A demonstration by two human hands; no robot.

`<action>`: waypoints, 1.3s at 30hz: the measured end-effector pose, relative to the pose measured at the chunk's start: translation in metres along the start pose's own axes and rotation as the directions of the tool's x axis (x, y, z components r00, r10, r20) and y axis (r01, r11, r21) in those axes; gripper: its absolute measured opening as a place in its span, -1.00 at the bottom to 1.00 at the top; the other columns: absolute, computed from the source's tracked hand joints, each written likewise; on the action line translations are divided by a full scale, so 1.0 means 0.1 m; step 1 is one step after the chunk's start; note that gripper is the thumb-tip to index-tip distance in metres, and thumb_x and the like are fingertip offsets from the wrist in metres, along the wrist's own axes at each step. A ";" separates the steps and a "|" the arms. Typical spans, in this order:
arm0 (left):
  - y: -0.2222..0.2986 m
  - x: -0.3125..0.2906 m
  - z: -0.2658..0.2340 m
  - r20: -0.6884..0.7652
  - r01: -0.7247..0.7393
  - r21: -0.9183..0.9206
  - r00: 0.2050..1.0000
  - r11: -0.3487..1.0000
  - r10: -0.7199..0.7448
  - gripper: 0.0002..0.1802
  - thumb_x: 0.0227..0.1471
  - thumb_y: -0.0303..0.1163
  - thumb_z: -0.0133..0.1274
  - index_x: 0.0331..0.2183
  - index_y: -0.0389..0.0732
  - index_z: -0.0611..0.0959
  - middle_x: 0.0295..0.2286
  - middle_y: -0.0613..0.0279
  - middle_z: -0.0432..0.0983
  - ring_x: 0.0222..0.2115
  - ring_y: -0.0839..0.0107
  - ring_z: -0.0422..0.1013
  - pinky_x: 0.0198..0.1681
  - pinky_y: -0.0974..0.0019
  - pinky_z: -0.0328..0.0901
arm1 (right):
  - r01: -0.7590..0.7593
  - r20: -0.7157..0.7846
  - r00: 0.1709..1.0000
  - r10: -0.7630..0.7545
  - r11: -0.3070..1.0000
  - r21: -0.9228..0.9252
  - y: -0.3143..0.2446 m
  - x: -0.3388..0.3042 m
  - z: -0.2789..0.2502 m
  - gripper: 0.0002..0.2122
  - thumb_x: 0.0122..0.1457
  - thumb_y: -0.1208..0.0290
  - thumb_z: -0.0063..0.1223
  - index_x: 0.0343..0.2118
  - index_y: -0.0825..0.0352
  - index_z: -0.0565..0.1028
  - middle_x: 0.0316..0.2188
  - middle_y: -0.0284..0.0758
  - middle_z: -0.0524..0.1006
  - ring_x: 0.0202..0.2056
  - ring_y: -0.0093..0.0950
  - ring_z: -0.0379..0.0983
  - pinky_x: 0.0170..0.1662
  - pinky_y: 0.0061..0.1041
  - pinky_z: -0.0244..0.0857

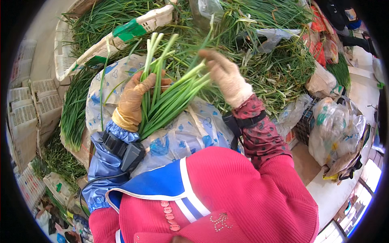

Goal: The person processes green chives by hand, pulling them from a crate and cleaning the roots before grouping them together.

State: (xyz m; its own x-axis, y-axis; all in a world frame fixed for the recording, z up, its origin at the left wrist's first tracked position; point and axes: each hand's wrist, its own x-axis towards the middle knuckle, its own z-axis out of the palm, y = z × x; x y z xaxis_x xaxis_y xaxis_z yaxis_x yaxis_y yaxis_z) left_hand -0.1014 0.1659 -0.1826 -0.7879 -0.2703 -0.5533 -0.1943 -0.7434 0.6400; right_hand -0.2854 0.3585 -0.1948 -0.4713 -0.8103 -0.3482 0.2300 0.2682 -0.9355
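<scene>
A bunch of green onions (174,101) with pale ends is gripped in my left hand (137,97), which wears a tan glove. Its pale ends fan up and to the right, while the green leaves hang down over my lap. Just right of the pale ends is my right hand (227,75), in a whitish glove with brown-stained fingers. Those fingers are stretched out, slightly blurred by motion, and I see nothing held in them. Beneath both hands, a translucent sheet with blue prints (174,137) covers my lap.
Trimmed leaves (275,81) lie in a heap ahead and to the right. A white plastic basket (152,20) holds more greens at the far left. Green stalks (77,109) stand beside my left arm. Clear plastic bags (332,125) sit at the right, and crates (46,105) line the left.
</scene>
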 end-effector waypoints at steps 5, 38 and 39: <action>0.06 -0.05 0.02 0.003 0.025 -0.003 1.000 1.000 -0.025 -0.61 0.13 -0.29 0.07 -0.07 -0.31 0.50 -0.26 -0.02 0.55 -0.29 0.24 0.54 -0.19 0.21 0.48 | 0.374 -0.152 0.927 -0.343 0.825 0.423 0.13 0.11 -0.01 -0.36 0.13 0.00 0.10 0.18 0.28 0.23 0.07 -0.28 0.36 0.06 -0.36 0.32 0.09 -0.30 0.25; 0.41 0.05 -0.03 0.278 -0.078 0.915 0.832 -0.395 0.480 -0.66 -0.10 -0.20 0.21 -0.27 -0.17 0.64 -0.33 0.05 0.56 -0.21 0.07 0.43 -0.13 0.08 0.31 | 0.056 -0.124 0.992 -0.009 0.924 0.379 -0.50 -0.46 0.64 -0.86 0.05 0.67 0.07 -0.37 0.30 0.43 -0.22 -0.25 0.56 -0.28 -0.51 0.48 -0.22 -0.55 0.37; 0.35 0.13 -0.11 0.255 -0.050 0.896 0.872 -0.441 0.418 -0.66 -0.10 -0.23 0.21 -0.26 -0.18 0.63 -0.33 0.04 0.55 -0.24 0.03 0.43 -0.14 0.07 0.31 | 0.071 -0.143 0.990 -0.012 0.904 0.421 -0.44 -0.47 0.65 -0.86 0.05 0.66 0.09 -0.35 0.30 0.45 -0.23 -0.29 0.55 -0.29 -0.56 0.47 -0.24 -0.58 0.36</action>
State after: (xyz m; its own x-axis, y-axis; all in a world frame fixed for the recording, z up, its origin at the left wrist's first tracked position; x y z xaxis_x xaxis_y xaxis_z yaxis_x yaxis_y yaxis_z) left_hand -0.1119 0.1302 -0.1730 -0.9170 -0.3910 -0.0788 -0.3985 0.8897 0.2229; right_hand -0.2177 0.3512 -0.1334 -0.5906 -0.7308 -0.3422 0.5325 -0.0343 -0.8457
